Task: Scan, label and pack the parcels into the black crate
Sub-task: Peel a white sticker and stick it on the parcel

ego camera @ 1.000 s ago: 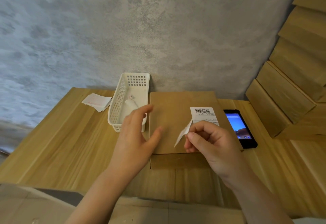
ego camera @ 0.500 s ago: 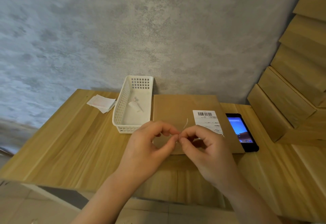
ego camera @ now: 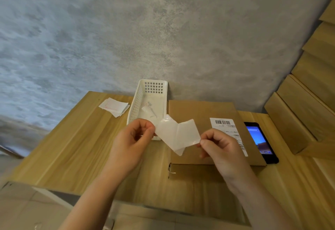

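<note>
A loose stack of small white paper slips (ego camera: 114,106) lies at the far left of the pale wooden bench (ego camera: 76,144), near the grey mottled wall (ego camera: 126,30). Just to its right stands a white perforated plastic basket (ego camera: 135,110), its far end against the wall, with a few crumpled white scraps (ego camera: 149,109) lying in its bottom. In front of the basket a person's left hand (ego camera: 131,144) is raised above the bench, its fingers (ego camera: 147,130) closed in a pinch on the left end of a glossy white label sheet (ego camera: 178,134). The sheet spans the gap between the two hands, creased near its middle, with a thinner translucent layer showing at its lower edge. The right hand (ego camera: 222,150) pinches the sheet's right edge between thumb and forefinger. Below and behind the sheet, a flat brown cardboard parcel (ego camera: 195,113) rests on the bench, touching the basket's right side; a white barcode label (ego camera: 228,132) is stuck to its top near the right edge, partly covered by the right hand. A black phone (ego camera: 261,141) with a lit screen lies on the bench just beside the parcel's right edge. At the far right, stepped wooden blocks (ego camera: 308,106) rise against the wall.
</note>
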Available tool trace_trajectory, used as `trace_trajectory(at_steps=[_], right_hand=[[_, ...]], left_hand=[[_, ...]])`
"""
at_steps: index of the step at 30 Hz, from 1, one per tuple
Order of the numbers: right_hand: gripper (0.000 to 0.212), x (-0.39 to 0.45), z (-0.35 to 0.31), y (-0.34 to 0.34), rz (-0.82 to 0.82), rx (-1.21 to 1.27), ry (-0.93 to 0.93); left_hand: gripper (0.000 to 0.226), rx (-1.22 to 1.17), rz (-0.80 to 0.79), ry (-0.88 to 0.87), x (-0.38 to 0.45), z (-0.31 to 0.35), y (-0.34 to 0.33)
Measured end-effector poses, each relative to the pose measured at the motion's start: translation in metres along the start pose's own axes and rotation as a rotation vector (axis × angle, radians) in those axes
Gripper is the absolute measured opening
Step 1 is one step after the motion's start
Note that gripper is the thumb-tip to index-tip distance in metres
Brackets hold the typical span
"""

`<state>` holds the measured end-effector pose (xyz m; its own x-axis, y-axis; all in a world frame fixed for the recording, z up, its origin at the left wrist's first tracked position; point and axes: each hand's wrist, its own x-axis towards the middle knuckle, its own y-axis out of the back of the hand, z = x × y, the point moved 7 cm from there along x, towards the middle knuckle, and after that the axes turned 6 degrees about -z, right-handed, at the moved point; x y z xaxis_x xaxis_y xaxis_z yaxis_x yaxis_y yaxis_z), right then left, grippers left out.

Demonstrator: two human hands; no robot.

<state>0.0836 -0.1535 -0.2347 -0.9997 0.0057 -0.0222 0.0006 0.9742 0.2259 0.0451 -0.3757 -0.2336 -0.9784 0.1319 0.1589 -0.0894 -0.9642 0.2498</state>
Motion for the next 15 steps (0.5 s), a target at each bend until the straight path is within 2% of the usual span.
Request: trace_trajectory(at_steps=[8, 12, 15], right_hand=[[0.023, 0.039, -0.001, -0.01, 0.063, 0.137, -0.098], [0.029, 0.059, -0.005, -0.02, 0.07, 0.11, -0.09], [0.023, 0.078, -0.014, -0.029, 0.102, 0.056, -0.077]], left_hand=[[0.015, 0.005, 0.188, 0.063, 0.025, -0.031, 0.074], [0.015, 0.058, 0.313, 0.086, 0.034, -0.05, 0.123], [0.016, 0.111, 0.38, 0.098, 0.038, -0.059, 0.155]])
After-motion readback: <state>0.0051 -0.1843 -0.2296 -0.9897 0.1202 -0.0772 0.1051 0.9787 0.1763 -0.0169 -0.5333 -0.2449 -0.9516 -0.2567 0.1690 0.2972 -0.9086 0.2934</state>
